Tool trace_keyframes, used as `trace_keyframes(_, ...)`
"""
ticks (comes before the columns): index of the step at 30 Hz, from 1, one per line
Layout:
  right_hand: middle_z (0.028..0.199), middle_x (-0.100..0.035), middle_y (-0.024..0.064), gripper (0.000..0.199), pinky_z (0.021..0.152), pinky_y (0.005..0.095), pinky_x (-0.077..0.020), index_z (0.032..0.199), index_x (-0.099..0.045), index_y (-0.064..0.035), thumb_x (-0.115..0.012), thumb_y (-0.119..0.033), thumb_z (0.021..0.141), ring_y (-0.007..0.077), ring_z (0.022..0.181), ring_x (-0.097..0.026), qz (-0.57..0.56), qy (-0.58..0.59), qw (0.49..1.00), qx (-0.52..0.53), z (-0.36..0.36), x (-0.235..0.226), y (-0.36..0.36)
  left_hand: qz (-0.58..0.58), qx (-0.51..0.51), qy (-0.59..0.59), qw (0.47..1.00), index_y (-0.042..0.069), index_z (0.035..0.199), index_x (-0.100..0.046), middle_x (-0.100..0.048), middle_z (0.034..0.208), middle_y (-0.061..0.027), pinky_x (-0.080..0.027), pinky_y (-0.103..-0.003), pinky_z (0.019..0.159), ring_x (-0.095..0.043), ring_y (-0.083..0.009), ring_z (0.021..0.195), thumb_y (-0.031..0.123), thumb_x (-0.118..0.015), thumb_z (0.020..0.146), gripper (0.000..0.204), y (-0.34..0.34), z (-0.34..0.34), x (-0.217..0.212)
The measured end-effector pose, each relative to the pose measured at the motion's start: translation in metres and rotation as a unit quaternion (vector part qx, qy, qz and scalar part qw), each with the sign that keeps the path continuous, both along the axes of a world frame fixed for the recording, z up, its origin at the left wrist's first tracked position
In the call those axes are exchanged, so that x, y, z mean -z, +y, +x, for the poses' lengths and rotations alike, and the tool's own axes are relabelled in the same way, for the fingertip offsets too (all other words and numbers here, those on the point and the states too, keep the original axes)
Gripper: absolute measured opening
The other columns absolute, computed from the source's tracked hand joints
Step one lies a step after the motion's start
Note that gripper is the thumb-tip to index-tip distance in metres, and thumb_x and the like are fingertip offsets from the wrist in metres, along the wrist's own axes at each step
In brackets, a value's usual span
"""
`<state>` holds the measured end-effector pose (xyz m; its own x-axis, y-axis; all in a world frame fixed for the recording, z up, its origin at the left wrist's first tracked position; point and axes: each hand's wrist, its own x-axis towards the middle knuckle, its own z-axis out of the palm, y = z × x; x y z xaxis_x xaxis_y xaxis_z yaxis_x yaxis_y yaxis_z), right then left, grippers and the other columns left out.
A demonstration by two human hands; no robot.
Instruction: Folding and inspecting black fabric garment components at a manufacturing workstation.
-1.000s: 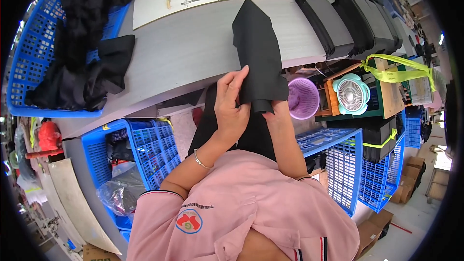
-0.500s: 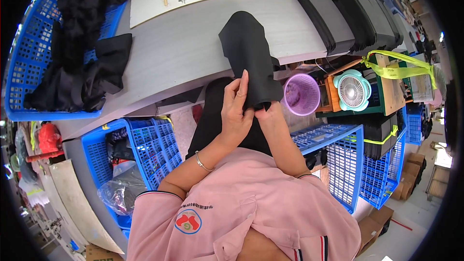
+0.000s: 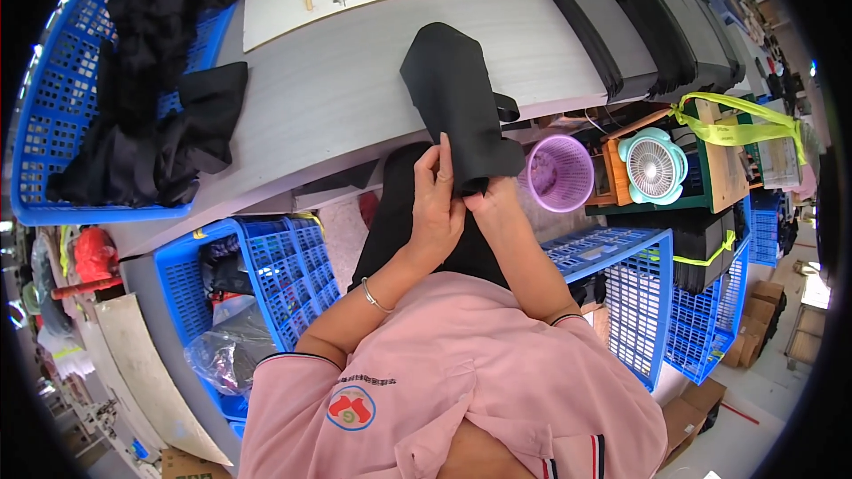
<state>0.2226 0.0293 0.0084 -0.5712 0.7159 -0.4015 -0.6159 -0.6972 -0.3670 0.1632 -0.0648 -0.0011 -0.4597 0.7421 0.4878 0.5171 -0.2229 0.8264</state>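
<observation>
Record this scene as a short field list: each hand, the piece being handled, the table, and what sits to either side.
Left hand: fingers along the black piece's left edge; exact grip unclear
Right hand: holding the near end, fingertips partly hidden
Black piece: sheet-like, near end curled, far end over the table; contact with it unclear
Gray table: bears a marked white board and, at right, stacked black pieces
To the left: blue basket with black fabric
To the right: purple bin, turquoise fan
</observation>
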Motion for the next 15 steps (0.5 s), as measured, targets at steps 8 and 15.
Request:
trace_keyframes(8,0.13,-0.056,0.0107,0.044,0.1,0.038,-0.0487,0.136,-0.047,-0.0053,-0.057,-0.024,0.097,0.0248,0.117,-0.058,0.172,-0.097,0.98,0.019,-0.015,0.019,0.0,0.012,0.099,-0.216,0.971,0.008,0.157,-0.019,-0.04,0.14,-0.0143,-0.049,-0.03,0.089,-0.056,-0.0186,0.108,-0.01,-0.052,0.08,0.086,-0.016,-0.024,-0.026)
trace_keyframes(15,0.119,-0.063,0.0164,0.034,0.098,0.0427,-0.0456,0.12,-0.061,-0.0012,-0.06,-0.02,0.092,0.0322,0.115,-0.058,0.766,-0.511,0.389,-0.041,-0.015,0.056,0.017,-0.067,-0.056,-0.245,0.966,-0.002,0.144,-0.044,-0.063,0.126,-0.0102,-0.046,-0.028,0.097,-0.06,-0.0143,0.112,0.002,-0.046,0.099,0.046,-0.017,-0.036,0.007)
